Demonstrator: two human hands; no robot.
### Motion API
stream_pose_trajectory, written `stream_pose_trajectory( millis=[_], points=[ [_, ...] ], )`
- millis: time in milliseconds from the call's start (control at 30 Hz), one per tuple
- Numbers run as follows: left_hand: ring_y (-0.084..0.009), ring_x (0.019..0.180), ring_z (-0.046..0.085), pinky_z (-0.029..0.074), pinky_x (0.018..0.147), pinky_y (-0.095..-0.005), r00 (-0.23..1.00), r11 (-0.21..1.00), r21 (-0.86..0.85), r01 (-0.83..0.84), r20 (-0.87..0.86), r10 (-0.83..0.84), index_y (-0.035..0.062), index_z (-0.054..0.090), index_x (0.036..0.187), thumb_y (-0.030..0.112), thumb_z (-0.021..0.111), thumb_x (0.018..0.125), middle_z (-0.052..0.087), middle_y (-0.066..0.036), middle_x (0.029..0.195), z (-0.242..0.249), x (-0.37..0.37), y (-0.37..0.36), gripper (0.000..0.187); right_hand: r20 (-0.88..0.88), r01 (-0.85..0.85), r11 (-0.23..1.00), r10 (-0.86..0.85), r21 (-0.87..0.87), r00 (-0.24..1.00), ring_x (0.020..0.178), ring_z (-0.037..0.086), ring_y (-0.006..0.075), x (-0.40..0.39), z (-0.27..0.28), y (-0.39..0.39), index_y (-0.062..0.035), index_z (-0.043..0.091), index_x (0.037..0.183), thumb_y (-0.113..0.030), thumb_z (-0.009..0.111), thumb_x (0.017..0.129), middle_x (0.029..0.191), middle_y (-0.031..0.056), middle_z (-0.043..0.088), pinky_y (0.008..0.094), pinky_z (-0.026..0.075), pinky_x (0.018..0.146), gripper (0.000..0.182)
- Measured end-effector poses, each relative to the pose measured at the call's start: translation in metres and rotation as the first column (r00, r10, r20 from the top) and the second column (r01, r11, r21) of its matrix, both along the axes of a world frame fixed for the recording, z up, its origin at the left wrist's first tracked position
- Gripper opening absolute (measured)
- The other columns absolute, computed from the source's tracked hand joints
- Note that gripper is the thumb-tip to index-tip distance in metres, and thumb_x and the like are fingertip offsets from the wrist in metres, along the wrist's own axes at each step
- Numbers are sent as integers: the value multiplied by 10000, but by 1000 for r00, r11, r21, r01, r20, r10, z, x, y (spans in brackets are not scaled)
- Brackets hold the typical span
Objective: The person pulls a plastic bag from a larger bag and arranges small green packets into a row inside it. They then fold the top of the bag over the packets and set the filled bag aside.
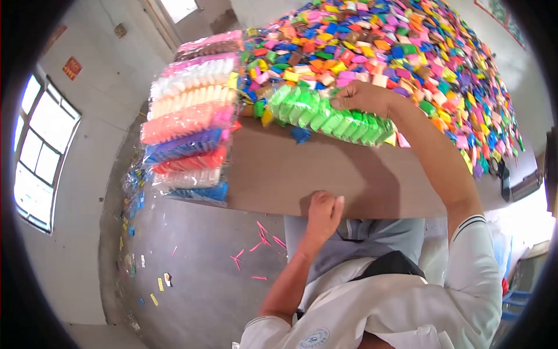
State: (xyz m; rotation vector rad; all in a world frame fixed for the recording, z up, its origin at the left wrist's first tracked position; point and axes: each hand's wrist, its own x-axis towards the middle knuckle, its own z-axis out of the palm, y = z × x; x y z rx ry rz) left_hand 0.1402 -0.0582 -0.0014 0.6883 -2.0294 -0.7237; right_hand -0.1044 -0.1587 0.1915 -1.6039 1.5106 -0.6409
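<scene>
Near the heap's front edge, my right hand (366, 99) grips the upper side of a clear plastic pack of bright green pieces (328, 118). The pack lies slantwise at the near edge of a big heap of small colourful packets (372, 52). My left hand (325, 210) rests at the table's near edge, its fingers curled in and nothing visible in them. A small blue piece (300, 135) lies on the brown table (279, 174) just below the green pack.
Along the table's left side runs a row of clear packs (189, 116) in several colours, including white, peach, purple and red. Black scissors (495, 167) lie at the right edge. Pink strips (263, 232) and wrappers litter the floor (203, 291). A window (45, 151) is at the left.
</scene>
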Motion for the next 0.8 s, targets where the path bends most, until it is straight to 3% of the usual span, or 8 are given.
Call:
stream_pose_trajectory(
  millis=[67, 133, 233, 433, 600, 800],
  points=[
    [-406, 704, 503, 412, 709, -486, 999, 999, -25, 32, -29, -32, 8, 472, 641, 149, 588, 903, 498, -180, 642, 2, 1, -1, 319, 39, 54, 998, -53, -29, 998, 840, 521, 76, 28, 24, -26, -75, 686, 889, -409, 705, 862, 850, -25, 596, 265, 435, 769, 336],
    [-400, 705, 510, 414, 715, -488, 998, 998, 0, 63, -23, -63, 14, 479, 640, 138, 590, 900, 505, -176, 643, 7, 3, -2, 309, 50, -48, 990, 55, -131, 997, 836, 545, 37, 43, 31, -76, -72, 691, 967, -327, 687, 894, 869, -58, 638, 255, 450, 760, 266],
    [-388, 685, 497, 423, 742, -464, 992, 997, -34, 69, -107, -72, 23, 469, 651, 132, 600, 896, 485, -164, 638, 5, 4, -4, 299, 121, -38, 995, 49, -94, 991, 848, 598, 70, 104, 78, -104, -59, 685, 1006, -318, 693, 885, 912, -14, 666, 276, 505, 764, 286],
    [-376, 690, 496, 426, 794, -449, 985, 996, 4, 84, -149, -82, 26, 467, 621, 121, 609, 887, 480, -156, 626, 4, 6, -3, 316, 288, -318, 948, 300, 15, 909, 812, 640, 136, 197, 122, -176, -49, 693, 993, -337, 675, 888, 943, 47, 697, 318, 529, 730, 306],
    [-358, 722, 541, 433, 816, -452, 992, 994, 0, 108, -71, -108, 26, 521, 626, 145, 603, 891, 545, -161, 644, 0, 9, -6, 302, 265, -394, 918, 369, 49, 891, 715, 654, 144, 249, 127, -224, -44, 695, 986, -302, 666, 899, 890, 58, 711, 316, 544, 632, 273],
    [-339, 768, 547, 430, 859, -453, 984, 997, -19, 77, -159, -79, 19, 531, 672, 142, 608, 894, 539, -144, 673, -6, 5, -4, 265, 211, -372, 922, 344, 110, 915, 716, 664, 147, 276, 126, -257, -30, 695, 981, -287, 678, 894, 874, 60, 712, 327, 555, 618, 272]
  ],
)
